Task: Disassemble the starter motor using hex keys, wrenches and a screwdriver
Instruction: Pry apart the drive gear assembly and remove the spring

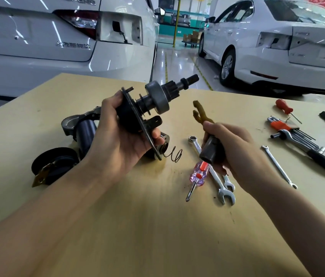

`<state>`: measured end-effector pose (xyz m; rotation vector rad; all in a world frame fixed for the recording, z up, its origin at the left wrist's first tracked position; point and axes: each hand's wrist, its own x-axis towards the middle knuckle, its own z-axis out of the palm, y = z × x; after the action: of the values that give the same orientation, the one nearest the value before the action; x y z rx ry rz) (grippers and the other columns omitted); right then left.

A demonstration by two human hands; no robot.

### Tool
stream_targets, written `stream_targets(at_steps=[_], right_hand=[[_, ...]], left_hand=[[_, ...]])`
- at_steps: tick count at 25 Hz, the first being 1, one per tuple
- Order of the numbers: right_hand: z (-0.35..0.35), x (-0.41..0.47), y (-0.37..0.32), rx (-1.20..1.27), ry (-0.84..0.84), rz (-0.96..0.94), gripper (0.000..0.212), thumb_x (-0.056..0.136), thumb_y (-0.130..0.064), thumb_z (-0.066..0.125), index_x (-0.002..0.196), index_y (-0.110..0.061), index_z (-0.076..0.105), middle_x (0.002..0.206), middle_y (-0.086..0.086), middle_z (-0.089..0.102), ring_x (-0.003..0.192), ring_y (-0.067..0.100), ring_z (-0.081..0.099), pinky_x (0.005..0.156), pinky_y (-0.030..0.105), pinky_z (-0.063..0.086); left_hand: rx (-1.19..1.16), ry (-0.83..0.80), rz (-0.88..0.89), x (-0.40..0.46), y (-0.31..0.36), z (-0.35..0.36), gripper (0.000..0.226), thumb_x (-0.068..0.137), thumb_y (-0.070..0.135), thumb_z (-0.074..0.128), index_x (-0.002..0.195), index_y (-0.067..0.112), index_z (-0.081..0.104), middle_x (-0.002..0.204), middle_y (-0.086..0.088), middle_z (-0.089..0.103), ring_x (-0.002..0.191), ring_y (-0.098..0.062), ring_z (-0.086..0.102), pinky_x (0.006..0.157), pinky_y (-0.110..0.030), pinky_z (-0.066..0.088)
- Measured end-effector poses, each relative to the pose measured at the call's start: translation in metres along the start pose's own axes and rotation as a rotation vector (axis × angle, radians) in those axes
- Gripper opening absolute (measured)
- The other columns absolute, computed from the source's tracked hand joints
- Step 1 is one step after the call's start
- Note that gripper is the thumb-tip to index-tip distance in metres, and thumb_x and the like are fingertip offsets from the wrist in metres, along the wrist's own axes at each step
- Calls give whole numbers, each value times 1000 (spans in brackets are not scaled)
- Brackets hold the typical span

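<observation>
your left hand (117, 136) has the drive assembly (153, 98) up off the surface (137, 216), fingers (157, 136) curled round its dark plate, the pinion shaft pointing up and away toward the cars. your right hand (231, 148) grips the plunger (211, 150), fingers wrapped on its dark cylinder, the brown forked lever (199, 114) sticking up out of your fist. down on the surface, a spring (174, 154) lies just under the plate's lower edge. the housing (81, 124) and a black end cap (54, 166) sit behind your left wrist. below your right hand: a clear-handled screwdriver (197, 174) touching two wrenches (219, 184). further right, a slim wrench (279, 166), a hex key set (291, 132) and a red screwdriver (283, 106).
</observation>
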<state>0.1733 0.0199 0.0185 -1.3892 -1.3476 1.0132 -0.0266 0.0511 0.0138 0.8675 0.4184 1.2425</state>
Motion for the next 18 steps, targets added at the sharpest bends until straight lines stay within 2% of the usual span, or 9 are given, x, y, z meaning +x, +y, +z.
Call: stream_targets(at_steps=[2,6,7,11,13,16,18], right_hand=[[2,0,0,-79,-66,7,29,91,-34,57,81,-9,67,53,4,52,39,12,46,35,21,36],[17,-14,-4,-429,-412,-146,22,86,-35,63,84,-15,72,52,-1,47,44,11,39,41,24,31],[22,-17,-4,-517,-451,-168,23,85,-36,63,83,-14,71,51,0,48,44,11,39,42,25,31],[40,-15,-5,-627,-431,-104,36,87,-34,59,74,-1,65,42,3,57,31,10,47,37,16,37],[45,-13,-4,-626,-462,-43,41,90,-36,59,73,1,63,44,3,60,31,11,49,37,15,38],[45,-11,-2,-566,-491,-2,35,89,-35,62,86,-2,68,54,4,68,34,13,53,38,15,39],[35,-8,-3,-472,-416,-2,35,81,-36,70,104,-9,68,65,3,72,39,11,56,39,18,41]], left_hand=[[18,10,-10,-1,0,-1,46,95,48,31,82,13,57,64,-3,53,53,-19,49,53,-28,49],[67,50,24,-1,1,0,41,95,46,33,78,14,53,63,-3,52,49,-21,48,47,-29,45],[76,52,34,-2,1,0,40,94,45,33,78,15,53,63,-2,52,49,-21,47,46,-29,44],[115,70,27,-1,0,1,47,95,45,34,67,18,60,65,-4,50,48,-22,47,46,-30,44],[138,102,10,-1,-1,0,43,96,45,35,75,15,57,66,-6,49,48,-22,48,45,-31,44],[173,118,-24,-1,-6,-1,37,95,45,36,92,11,50,68,-7,49,47,-22,50,45,-31,46],[179,100,-44,-2,-8,-2,38,95,46,37,99,10,51,68,-7,50,48,-22,50,45,-32,46]])
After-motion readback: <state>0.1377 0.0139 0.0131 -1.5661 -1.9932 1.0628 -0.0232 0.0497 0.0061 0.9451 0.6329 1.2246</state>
